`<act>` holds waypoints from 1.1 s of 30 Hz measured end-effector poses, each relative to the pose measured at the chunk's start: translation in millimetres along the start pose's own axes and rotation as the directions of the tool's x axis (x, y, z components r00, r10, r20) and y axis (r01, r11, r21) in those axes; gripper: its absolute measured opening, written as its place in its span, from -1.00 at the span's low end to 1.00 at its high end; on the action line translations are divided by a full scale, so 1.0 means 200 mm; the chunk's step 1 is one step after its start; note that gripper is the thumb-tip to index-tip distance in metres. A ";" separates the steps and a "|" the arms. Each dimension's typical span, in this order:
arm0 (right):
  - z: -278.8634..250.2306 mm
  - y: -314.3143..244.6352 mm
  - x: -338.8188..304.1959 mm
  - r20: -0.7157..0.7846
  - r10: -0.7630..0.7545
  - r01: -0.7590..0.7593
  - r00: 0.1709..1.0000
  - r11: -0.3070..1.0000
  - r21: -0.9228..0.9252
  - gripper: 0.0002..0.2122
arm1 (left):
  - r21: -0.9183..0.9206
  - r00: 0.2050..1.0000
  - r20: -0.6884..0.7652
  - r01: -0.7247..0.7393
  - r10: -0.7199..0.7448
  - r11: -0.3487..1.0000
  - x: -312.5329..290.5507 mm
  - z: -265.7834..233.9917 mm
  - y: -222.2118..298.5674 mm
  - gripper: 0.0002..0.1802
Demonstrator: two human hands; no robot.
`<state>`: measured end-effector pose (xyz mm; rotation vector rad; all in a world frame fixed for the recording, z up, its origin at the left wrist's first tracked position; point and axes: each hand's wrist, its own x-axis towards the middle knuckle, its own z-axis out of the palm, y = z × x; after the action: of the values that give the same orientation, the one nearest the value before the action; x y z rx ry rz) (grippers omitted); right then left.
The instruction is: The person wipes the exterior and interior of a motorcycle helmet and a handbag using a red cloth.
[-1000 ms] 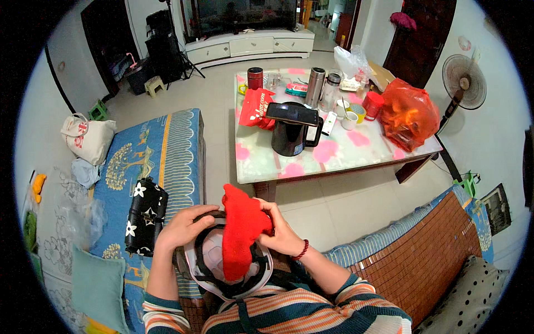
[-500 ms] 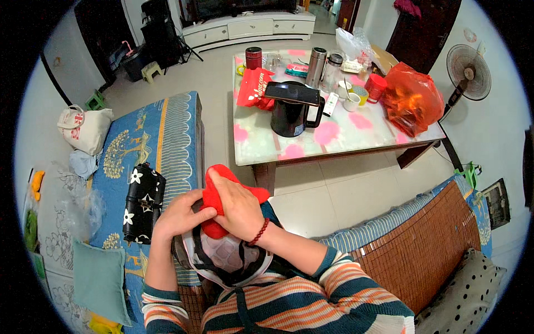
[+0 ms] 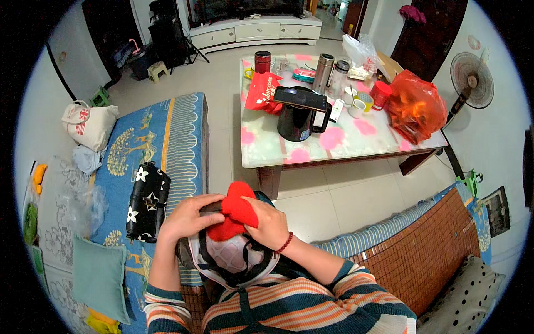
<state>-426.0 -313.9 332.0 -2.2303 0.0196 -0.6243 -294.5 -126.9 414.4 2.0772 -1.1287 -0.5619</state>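
On my lap lies a grey and black thing [image 3: 228,257] with a honeycomb-like mesh panel and a pale rim; I cannot make out its exact kind. My left hand [image 3: 192,216] curls over its far left side, thumb pointing at the cloth. A bright red cloth [image 3: 236,214] is bunched in my right hand [image 3: 271,225] and pressed against the thing's far end. Red beads circle my right wrist. Part of the cloth and the thing's far end are hidden by my fingers.
Ahead stands a table [image 3: 261,153] bearing a black kettle [image 3: 295,121], flasks, cups and a red plastic bag [image 3: 416,106]. To my left, a black flowered handbag [image 3: 149,200] and a teal cushion [image 3: 100,278] lie on a sofa. A fan [image 3: 471,80] stands at right.
My right hand and the red cloth have moved right and nearer to me over the grey and black thing. The cloth is bunched differently. My left hand has shifted slightly right.
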 end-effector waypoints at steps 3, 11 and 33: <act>-0.05 0.06 -0.10 0.018 0.051 -0.052 0.999 0.996 0.076 -0.46 | -0.040 0.999 0.012 0.052 -0.051 0.998 0.01 0.00 0.02 -0.45; -0.23 -0.01 -0.02 0.038 0.189 -0.184 0.981 0.859 0.479 -0.45 | 0.025 0.998 -0.011 0.070 -0.070 0.997 0.03 -0.01 0.02 -0.33; -0.01 -0.12 0.24 0.058 -0.223 0.193 0.973 0.927 0.322 -0.24 | -0.794 0.839 -0.495 -0.331 -0.227 0.510 -0.02 -0.02 -0.27 -0.59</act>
<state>-389.2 -310.5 370.7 -1.9604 -0.3472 -0.5889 -264.6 -102.7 376.5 1.1395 -0.3796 -0.3329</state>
